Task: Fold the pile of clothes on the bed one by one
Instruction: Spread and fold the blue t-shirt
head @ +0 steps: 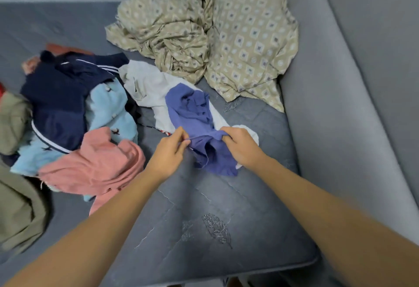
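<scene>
Your left hand [172, 148] and right hand [240, 146] both pinch the hem of the crumpled blue-violet cotton garment [197, 118], lying on the grey quilted bed [204, 218] beside the mixed clothes pile [74, 114].

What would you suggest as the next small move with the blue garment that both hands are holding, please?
Probably draw the hands apart and lay it flat on the bare mattress nearer the person. The left hand and right hand pinch one edge close together, and the blue garment is bunched, lying over a white garment.
</scene>
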Demonstrator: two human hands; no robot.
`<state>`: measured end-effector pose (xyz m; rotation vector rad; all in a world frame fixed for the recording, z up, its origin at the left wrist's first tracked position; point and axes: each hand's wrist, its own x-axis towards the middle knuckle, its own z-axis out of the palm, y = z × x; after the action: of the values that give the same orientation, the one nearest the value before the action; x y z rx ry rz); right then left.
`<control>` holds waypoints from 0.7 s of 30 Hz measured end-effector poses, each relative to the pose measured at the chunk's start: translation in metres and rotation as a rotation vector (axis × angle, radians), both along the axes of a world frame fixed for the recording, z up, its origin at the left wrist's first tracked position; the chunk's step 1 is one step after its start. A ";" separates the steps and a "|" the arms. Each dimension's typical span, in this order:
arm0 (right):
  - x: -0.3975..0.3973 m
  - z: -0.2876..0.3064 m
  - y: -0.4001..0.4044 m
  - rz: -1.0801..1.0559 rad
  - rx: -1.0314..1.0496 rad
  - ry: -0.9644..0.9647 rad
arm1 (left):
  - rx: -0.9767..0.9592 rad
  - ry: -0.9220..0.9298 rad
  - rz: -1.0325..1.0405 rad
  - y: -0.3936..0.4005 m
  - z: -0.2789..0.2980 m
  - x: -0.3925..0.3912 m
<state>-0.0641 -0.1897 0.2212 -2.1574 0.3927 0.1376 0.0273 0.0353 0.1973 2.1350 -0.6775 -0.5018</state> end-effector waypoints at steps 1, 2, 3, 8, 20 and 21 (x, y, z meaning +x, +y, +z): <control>0.004 0.019 -0.001 -0.008 -0.005 -0.005 | -0.008 -0.019 0.003 -0.001 0.018 0.004; 0.007 0.040 0.000 -0.019 -0.010 -0.006 | -0.014 -0.041 0.005 -0.003 0.036 0.009; 0.010 0.059 0.000 -0.024 -0.014 -0.030 | -0.020 -0.064 0.010 -0.005 0.055 0.012; 0.018 0.143 0.000 -0.087 0.052 -0.100 | -0.110 -0.078 0.039 -0.014 0.147 0.023; 0.027 0.340 0.023 0.045 0.052 -0.357 | -0.222 -0.052 -0.018 -0.014 0.294 -0.011; 0.028 0.352 0.025 0.057 0.054 -0.390 | -0.209 -0.088 -0.005 -0.013 0.296 -0.014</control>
<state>-0.0358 -0.1645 0.5728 -2.0819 0.1011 -0.2366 0.0136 0.0221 0.4933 1.9679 -0.7511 -0.3262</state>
